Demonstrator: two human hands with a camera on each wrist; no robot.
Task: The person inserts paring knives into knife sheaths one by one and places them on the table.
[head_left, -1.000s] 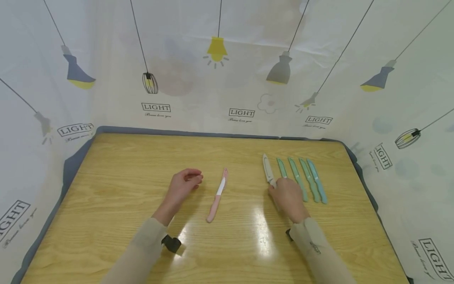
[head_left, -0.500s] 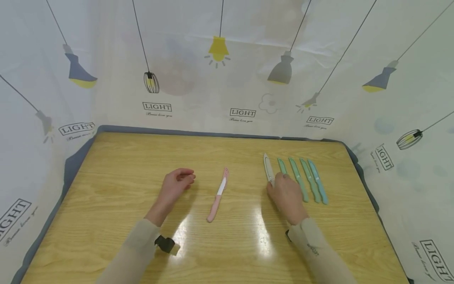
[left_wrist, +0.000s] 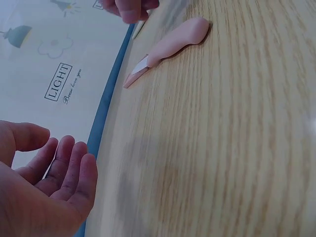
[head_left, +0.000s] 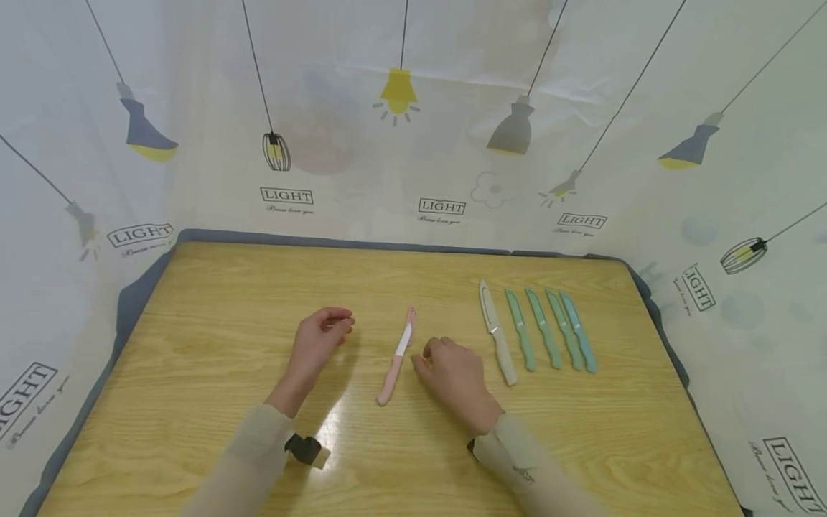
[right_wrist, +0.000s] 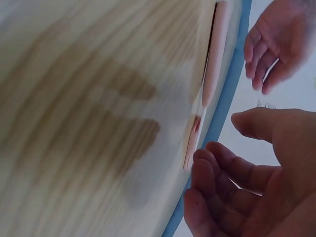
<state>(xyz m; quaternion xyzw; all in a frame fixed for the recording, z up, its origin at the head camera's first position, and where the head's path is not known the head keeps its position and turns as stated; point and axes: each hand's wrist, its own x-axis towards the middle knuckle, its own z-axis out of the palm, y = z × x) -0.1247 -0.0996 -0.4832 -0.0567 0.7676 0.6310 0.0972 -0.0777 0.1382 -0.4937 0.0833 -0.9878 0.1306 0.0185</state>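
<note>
A pink knife with a white blade, its tip end in pink, lies on the table between my two hands. To its left my left hand hovers over the wood with loosely bent fingers and nothing in them. Just right of the pink knife is my right hand, also holding nothing, its fingers relaxed near the blade. A larger beige knife lies farther right, beside a row of green knives and one blue knife. In the left wrist view the pink knife's handle shows close up.
The wooden table has a grey-blue border along its back and sides. Behind it hangs a pale curtain printed with lamps and lettering. A dark wrist camera sits at the left sleeve.
My right hand has let go of the beige knife and moved left to beside the pink knife. The beige knife lies in line with the others. My left hand drew slightly left earlier.
</note>
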